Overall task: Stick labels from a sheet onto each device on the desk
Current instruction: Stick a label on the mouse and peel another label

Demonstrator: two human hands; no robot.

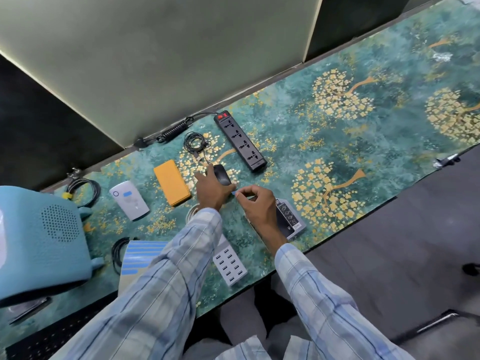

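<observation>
**Label going onto the mouse**

Centre of frame: right hand (255, 203) has its grip closed, pinching a small blue label (233, 193) just beside the black mouse (222, 174). Left hand (210, 190) seems curled round the mouse, probably steadying it, but its fingers are partly hidden. Label sheet (140, 255) lies lower left, partly under the sleeve. White power bank (129, 203) is already labelled.

A teal desk mat (376, 141) printed with gold blossom trees runs from 8 o'clock up to 2 o'clock; behind it, from 9 to 12 o'clock, stand grey-green partition panels (181, 61); dark grey floor (415, 242) fills 4 o'clock; a black cable bundle (83, 189) bound with a yellow tie (67, 196) lies at 9 o'clock; another black coil (118, 252) lies at 8 o'clock; a small shiny fitting (446, 161), too blurred to name, sits at 3 o'clock.
</observation>
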